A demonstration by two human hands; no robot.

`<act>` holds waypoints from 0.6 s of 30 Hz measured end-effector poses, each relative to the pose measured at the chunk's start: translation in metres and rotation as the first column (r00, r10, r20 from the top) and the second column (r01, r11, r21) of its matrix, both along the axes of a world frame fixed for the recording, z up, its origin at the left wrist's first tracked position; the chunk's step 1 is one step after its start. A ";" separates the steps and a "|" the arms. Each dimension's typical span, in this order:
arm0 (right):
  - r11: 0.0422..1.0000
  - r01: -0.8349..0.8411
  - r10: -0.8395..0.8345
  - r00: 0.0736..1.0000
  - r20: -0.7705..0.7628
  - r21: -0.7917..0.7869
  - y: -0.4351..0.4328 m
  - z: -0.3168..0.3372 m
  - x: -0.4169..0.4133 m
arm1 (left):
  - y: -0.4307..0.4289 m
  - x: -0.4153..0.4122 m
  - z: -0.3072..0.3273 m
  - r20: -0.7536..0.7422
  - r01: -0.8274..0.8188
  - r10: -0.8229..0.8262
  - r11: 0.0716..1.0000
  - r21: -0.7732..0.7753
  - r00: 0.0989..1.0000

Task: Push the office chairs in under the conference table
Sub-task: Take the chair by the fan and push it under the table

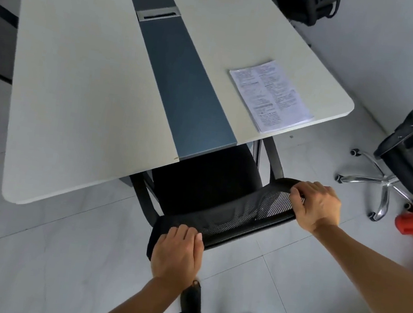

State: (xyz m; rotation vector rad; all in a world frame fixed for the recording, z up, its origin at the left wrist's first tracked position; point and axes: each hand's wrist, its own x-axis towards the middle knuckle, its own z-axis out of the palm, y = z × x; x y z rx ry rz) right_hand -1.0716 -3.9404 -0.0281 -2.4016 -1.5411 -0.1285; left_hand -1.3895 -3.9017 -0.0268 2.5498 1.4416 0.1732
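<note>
Black mesh-backed office chair, seat partly under the pale counter; left hand and right hand fingers closed over its backrest top

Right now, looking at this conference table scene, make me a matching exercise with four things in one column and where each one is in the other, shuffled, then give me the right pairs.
Things
1. printed paper
2. left hand
3. chrome-based office chair
4. cable slot

Places
A. in the dark centre strip of the conference table
B. on the floor, right of the table, away from it
C. on the table near its right corner
D. gripping the left end of the mesh chair backrest

Pairs: 1-C, 2-D, 3-B, 4-A
</note>
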 end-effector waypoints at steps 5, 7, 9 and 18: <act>0.999 0.004 -0.003 0.999 -0.041 0.033 0.000 0.001 0.004 | -0.001 0.007 0.005 0.015 -0.049 0.049 0.999 -0.016 0.999; 1.000 -0.001 0.002 0.997 -0.077 0.014 0.000 0.004 0.003 | -0.001 0.009 0.006 -0.016 -0.090 0.089 0.995 -0.037 0.996; 1.000 -0.023 0.022 0.991 -0.130 -0.005 -0.002 0.006 0.004 | -0.003 0.010 0.006 -0.036 -0.134 0.132 0.989 -0.057 0.991; 0.964 -0.260 0.216 0.885 -0.413 -0.052 -0.088 0.014 0.093 | -0.028 0.114 0.055 0.094 -0.237 0.257 0.953 -0.188 0.962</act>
